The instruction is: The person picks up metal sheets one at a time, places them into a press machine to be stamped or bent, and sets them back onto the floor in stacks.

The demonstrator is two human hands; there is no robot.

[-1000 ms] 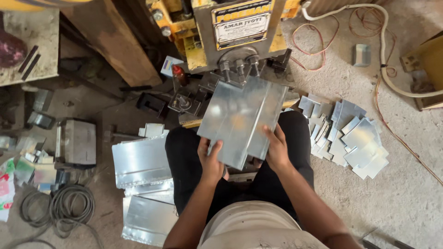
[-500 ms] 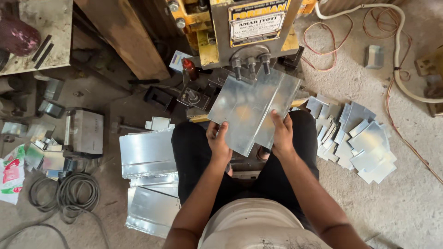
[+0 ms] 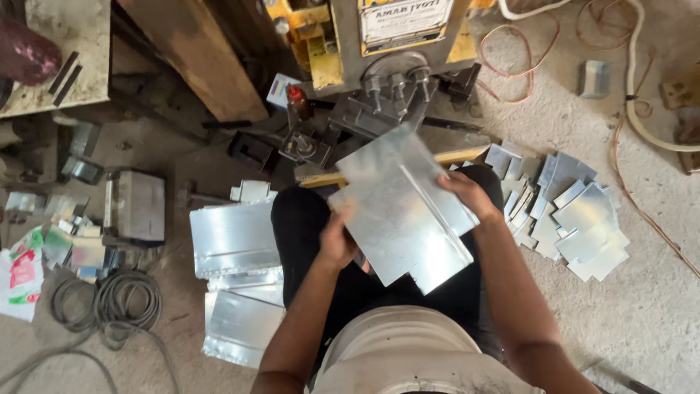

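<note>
A seated person holds a shiny metal sheet tilted over the lap, just in front of the yellow and grey press machine. The left hand grips the sheet's near left edge; the right hand closes on its far right edge. On the floor, flat sheets are stacked to the left, and a heap of small cut pieces lies to the right.
</note>
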